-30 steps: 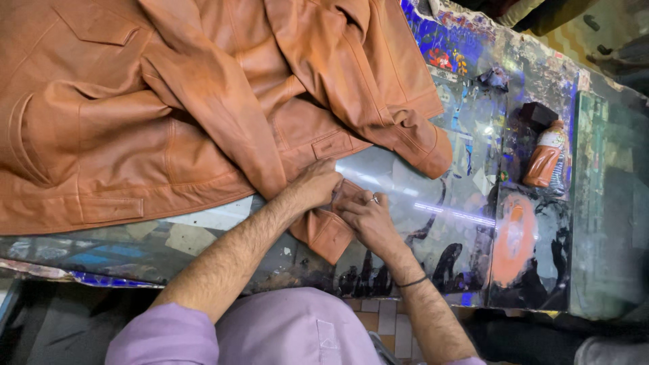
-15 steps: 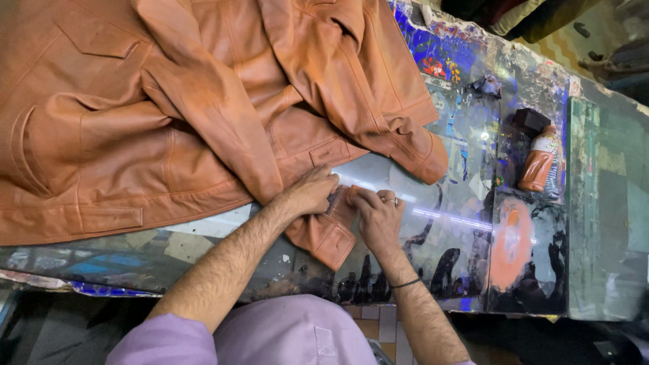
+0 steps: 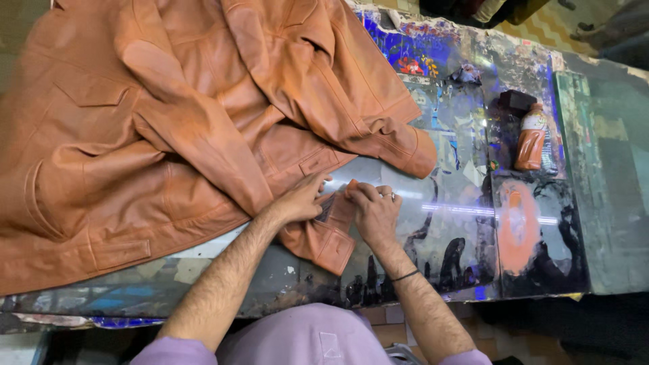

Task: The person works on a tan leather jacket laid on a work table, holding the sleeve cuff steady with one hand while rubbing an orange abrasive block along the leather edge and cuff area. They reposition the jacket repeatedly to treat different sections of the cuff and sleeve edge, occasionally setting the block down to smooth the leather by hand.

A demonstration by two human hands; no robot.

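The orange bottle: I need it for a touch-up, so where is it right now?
In the head view, the orange bottle stands on the worktable at right, beside a small black block, well clear of the jacket.

Single head view, looking steeply down, close over worktable [image 3: 473, 223] and forearms

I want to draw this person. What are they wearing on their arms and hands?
Short lilac sleeves end above the elbows, so both forearms are bare and hairy. The right hand has a silver ring on one finger, and a thin dark band circles the right wrist. The left hand wears nothing.
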